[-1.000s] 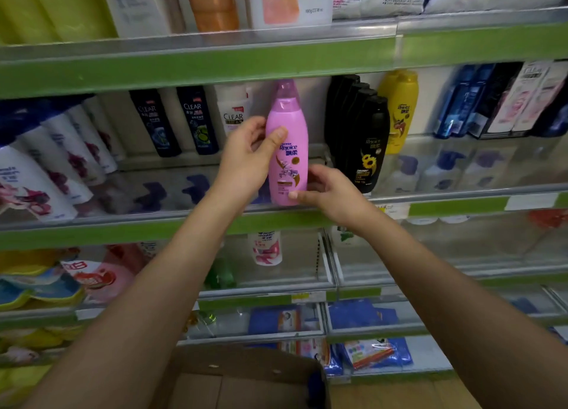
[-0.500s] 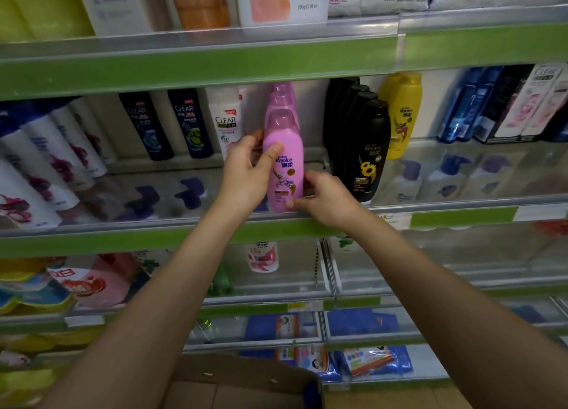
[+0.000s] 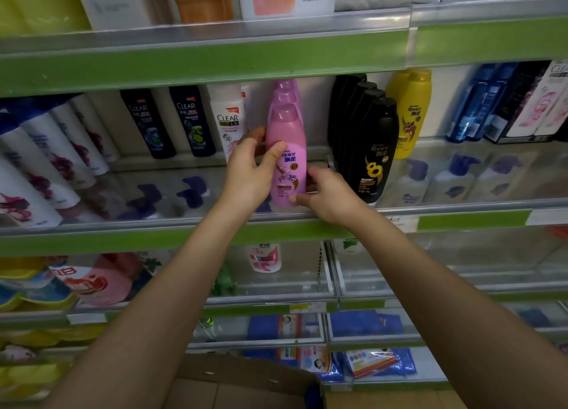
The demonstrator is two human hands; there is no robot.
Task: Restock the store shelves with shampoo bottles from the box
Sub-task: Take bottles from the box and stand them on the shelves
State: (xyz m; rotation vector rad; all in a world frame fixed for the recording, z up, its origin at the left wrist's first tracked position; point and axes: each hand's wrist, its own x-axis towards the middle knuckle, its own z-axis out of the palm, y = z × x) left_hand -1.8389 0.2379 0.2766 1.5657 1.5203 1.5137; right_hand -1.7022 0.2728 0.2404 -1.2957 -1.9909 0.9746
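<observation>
A pink Rejoice shampoo bottle [image 3: 287,150] stands upright at the front of the middle shelf [image 3: 184,233], in line with two more pink bottles [image 3: 287,89] behind it. My left hand [image 3: 249,175] grips its left side, thumb across the label. My right hand [image 3: 325,193] holds its lower right side, thumb at the base. The cardboard box [image 3: 242,384] sits low in the frame, below my arms; its contents are hidden.
Black Rejoice bottles [image 3: 372,150] stand just right of the pink row, with yellow ones [image 3: 410,110] behind. Clear bottles [image 3: 227,119] stand to the left. White bottles [image 3: 46,169] lean at far left. The upper shelf edge [image 3: 215,61] hangs close above the bottle tops.
The pink bottle has gone down and back onto the shelf, in front of the other pink ones. Both hands stayed on it and moved with it.
</observation>
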